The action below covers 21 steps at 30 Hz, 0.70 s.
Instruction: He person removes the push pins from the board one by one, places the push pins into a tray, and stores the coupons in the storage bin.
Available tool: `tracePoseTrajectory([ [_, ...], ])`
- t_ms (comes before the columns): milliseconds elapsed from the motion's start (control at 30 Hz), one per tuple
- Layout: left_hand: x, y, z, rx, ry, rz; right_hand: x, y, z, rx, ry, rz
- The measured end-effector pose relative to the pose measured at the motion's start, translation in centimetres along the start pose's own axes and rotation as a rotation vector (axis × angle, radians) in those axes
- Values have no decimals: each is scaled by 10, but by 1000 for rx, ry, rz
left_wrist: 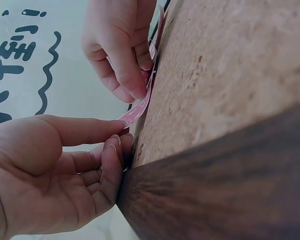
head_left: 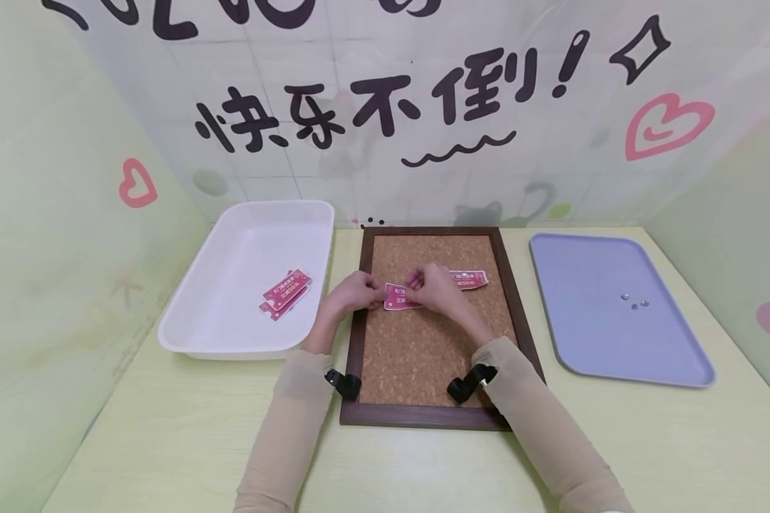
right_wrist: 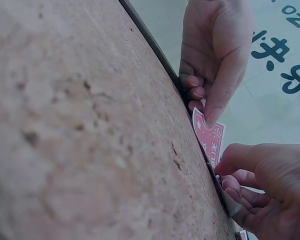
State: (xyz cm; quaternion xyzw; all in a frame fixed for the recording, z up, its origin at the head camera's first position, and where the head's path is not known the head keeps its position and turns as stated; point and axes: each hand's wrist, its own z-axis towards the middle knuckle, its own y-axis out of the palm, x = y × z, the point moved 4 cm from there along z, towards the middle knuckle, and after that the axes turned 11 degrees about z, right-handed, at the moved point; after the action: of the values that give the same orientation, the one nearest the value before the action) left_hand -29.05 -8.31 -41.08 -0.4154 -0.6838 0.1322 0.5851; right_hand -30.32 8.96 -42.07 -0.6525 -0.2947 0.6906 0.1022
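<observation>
On the cork board [head_left: 417,356] lies a pink coupon [head_left: 394,297], its left end pinched between thumb and fingers of my left hand [head_left: 358,291]. My right hand [head_left: 438,288] covers the coupon's other part. Its thumb and curled fingers meet over the printed face, pinching what looks like a thumbtack [right_wrist: 218,176], mostly hidden by the fingertips. In the right wrist view the coupon's near end curls up from the cork. Another pink coupon [head_left: 475,279] sits higher on the right of the board, with a small shiny tack on its top edge.
At the left stands a white plastic tray [head_left: 237,246] holding pink coupons [head_left: 286,292]. Several small clear tacks [head_left: 634,306] lie on the lavender tray [head_left: 590,285] at the right. A dark wooden frame [head_left: 423,416] edges the cork, and a printed wall sheet hangs behind.
</observation>
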Motion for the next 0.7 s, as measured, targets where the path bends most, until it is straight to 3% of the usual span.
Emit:
tracePoseTrajectory([
  [367,2,0,-1,0,-3,-8,1,-3,1,-2,-19,5],
  [700,2,0,-1,0,-10,0,4,-4,-1,-8,31,45],
])
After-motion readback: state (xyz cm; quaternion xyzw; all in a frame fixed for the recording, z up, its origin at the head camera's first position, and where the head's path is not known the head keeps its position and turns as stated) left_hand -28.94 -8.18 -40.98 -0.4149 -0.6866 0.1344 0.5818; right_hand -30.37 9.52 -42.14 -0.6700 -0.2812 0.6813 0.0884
